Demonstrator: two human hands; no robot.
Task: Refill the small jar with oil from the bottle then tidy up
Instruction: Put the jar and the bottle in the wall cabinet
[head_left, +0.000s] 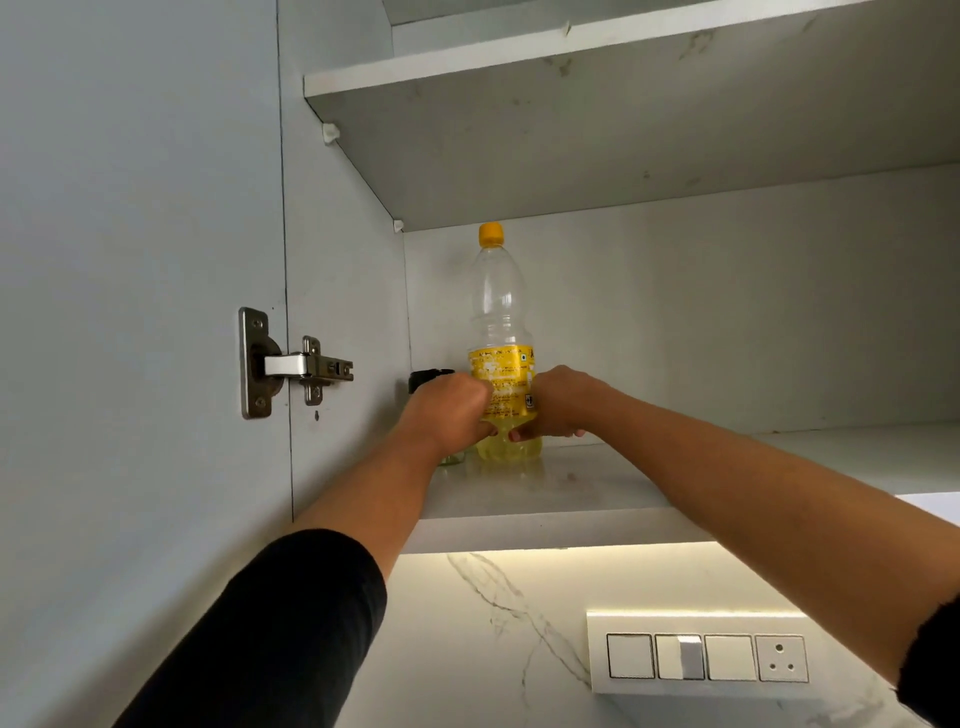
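A clear plastic oil bottle (497, 312) with a yellow cap and yellow label stands on the lower cabinet shelf (571, 493), with yellow oil only in its bottom part. My left hand (448, 410) and my right hand (558, 402) grip its lower half from either side, thumbs on the front. The small jar (430, 378) stands just left of the bottle. Only its black lid and a bit of glass base show, since my left hand hides the rest.
The cabinet door (140, 312) hangs open on the left, its metal hinge (291, 364) beside my left arm. An upper shelf (571, 67) runs above the bottle. Below the cabinet is a marble wall with a switch and socket panel (706, 657).
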